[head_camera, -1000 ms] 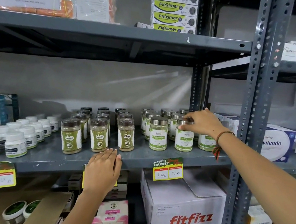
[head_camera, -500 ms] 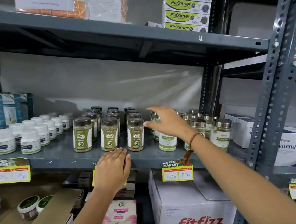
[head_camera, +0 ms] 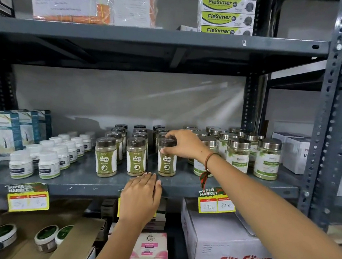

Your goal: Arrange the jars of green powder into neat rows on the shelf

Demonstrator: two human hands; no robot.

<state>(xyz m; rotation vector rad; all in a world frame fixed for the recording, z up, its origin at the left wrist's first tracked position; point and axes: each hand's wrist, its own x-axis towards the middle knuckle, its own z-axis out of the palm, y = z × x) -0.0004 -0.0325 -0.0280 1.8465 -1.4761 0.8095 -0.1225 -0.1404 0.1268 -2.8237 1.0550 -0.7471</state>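
Note:
Dark-lidded jars of green powder stand in three short rows on the grey shelf (head_camera: 183, 186). My right hand (head_camera: 182, 143) is closed over the lid of the front jar in the right row (head_camera: 166, 163). The front jars of the middle row (head_camera: 136, 159) and left row (head_camera: 106, 157) stand beside it. To the right is a group of silver-lidded green powder jars (head_camera: 238, 155). My left hand (head_camera: 141, 195) lies flat on the shelf's front edge, fingers together, holding nothing.
Small white jars (head_camera: 49, 164) and teal boxes (head_camera: 7, 131) fill the shelf's left part. White boxes (head_camera: 294, 153) sit right, past a grey upright post (head_camera: 331, 116). A Fitfizz carton (head_camera: 235, 248) and open cardboard box (head_camera: 78, 244) lie below. Fleximer boxes (head_camera: 226, 17) are stacked above.
My right hand has moved left from the silver-lidded jars to the dark-lidded jars and closed over the front right one. My left hand stays on the shelf edge.

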